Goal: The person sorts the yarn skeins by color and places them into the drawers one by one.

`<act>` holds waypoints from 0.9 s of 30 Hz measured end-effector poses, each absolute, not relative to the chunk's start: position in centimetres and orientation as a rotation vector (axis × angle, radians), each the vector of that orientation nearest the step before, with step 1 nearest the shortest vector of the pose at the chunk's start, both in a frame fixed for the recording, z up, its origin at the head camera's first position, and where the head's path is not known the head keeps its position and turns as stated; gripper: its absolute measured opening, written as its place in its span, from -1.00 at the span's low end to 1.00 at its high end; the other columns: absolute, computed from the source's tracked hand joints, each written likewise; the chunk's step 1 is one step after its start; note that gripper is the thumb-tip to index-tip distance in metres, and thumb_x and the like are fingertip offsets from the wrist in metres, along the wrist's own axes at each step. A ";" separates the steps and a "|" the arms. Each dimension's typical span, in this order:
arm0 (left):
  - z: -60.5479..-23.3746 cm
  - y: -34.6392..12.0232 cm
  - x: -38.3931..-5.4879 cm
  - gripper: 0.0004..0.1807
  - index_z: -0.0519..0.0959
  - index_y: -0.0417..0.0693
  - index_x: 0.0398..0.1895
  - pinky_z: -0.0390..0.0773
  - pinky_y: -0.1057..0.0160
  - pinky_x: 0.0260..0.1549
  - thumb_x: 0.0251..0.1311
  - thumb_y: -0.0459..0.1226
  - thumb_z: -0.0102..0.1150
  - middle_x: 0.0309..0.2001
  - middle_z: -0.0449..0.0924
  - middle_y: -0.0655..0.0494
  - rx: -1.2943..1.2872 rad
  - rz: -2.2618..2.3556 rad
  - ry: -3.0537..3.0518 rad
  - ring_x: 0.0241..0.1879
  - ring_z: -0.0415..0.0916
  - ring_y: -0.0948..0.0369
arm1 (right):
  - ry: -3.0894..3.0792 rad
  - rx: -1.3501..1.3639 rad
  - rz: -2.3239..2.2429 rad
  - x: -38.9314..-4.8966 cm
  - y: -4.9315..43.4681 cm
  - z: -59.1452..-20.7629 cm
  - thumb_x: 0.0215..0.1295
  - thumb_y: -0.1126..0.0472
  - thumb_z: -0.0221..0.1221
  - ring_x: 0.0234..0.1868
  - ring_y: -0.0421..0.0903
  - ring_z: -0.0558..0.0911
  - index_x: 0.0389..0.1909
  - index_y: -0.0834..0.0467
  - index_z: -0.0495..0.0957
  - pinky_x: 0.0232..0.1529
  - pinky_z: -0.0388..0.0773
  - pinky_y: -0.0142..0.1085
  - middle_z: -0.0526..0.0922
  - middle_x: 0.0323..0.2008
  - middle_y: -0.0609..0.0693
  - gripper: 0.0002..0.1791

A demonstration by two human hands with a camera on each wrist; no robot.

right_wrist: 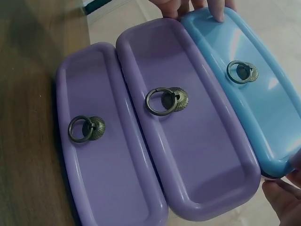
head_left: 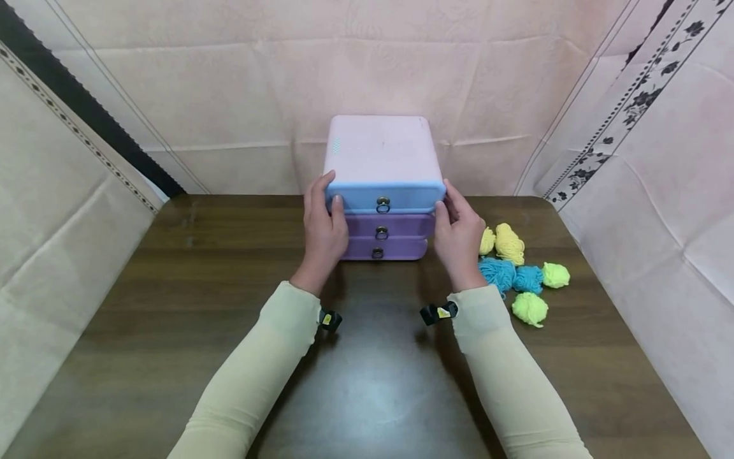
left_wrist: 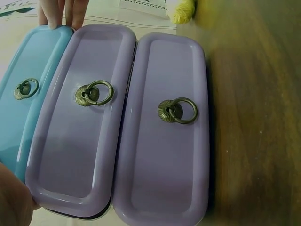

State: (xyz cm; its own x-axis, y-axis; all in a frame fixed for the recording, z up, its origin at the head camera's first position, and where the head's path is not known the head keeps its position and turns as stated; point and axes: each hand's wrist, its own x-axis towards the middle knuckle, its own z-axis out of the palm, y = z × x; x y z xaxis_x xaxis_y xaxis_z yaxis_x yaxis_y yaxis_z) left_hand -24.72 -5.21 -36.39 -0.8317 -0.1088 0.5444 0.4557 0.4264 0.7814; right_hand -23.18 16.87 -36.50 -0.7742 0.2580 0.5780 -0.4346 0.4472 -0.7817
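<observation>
A small three-tier drawer chest stands on the table, with a pale pink top [head_left: 381, 150]. Its top tier has a blue drawer front [head_left: 358, 197]; below are two purple drawer fronts, the middle one [right_wrist: 188, 136] and the bottom one [right_wrist: 110, 174]. Each front carries a bronze ring pull. My left hand [head_left: 325, 233] grips the blue tier's left end, thumb at the front corner and fingers along the side. On the opposite end my right hand [head_left: 460, 239] holds the same tier, its thumb by the front corner. All three drawers look closed.
Right of the chest lie several yarn bundles: yellow yarn [head_left: 509, 244], blue yarn [head_left: 497, 274] and light green yarn [head_left: 530, 309]. The brown wooden table [head_left: 172, 344] ends at a pale cloth backdrop [head_left: 229, 95] behind the chest, with more cloth at both sides.
</observation>
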 end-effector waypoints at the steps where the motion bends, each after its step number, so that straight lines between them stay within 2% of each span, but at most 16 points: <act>1: -36.4 -5.2 -24.9 -0.57 0.20 0.12 0.38 0.28 0.14 0.37 0.49 -0.25 -0.23 0.37 0.16 0.07 -0.291 -1.416 -2.160 0.30 0.25 0.18 | -2.053 0.142 1.360 -23.3 16.9 -36.6 0.40 0.22 0.12 0.19 -0.21 0.56 0.30 -0.02 0.43 0.13 0.55 -0.30 0.55 0.20 0.01 -0.54; 12: -36.4 -5.5 -26.4 -0.57 0.19 0.18 0.38 0.27 0.14 0.39 0.49 -0.25 -0.22 0.38 0.16 0.10 -0.262 -1.421 -2.194 0.33 0.24 0.17 | -2.047 0.125 1.382 -24.6 16.8 -36.8 0.38 0.23 0.14 0.19 -0.14 0.57 0.28 -0.03 0.44 0.13 0.55 -0.30 0.57 0.18 0.06 -0.54; 19: -35.9 -5.5 -26.7 -0.56 0.16 0.26 0.39 0.28 0.06 0.38 0.49 -0.20 -0.21 0.40 0.12 0.09 -0.266 -1.429 -2.226 0.33 0.23 0.13 | -2.049 0.118 1.384 -24.9 17.0 -36.3 0.39 0.22 0.14 0.20 -0.14 0.56 0.29 -0.03 0.44 0.15 0.54 -0.32 0.56 0.20 0.07 -0.54; 27: -36.3 -6.4 -26.6 -0.52 0.15 0.29 0.40 0.30 0.03 0.36 0.48 -0.19 -0.15 0.40 0.13 0.11 -0.286 -1.433 -2.243 0.30 0.25 0.13 | -2.094 0.116 1.386 -24.7 17.1 -36.7 0.39 0.16 0.14 0.20 -0.17 0.57 0.30 -0.12 0.42 0.14 0.55 -0.33 0.56 0.21 0.01 -0.53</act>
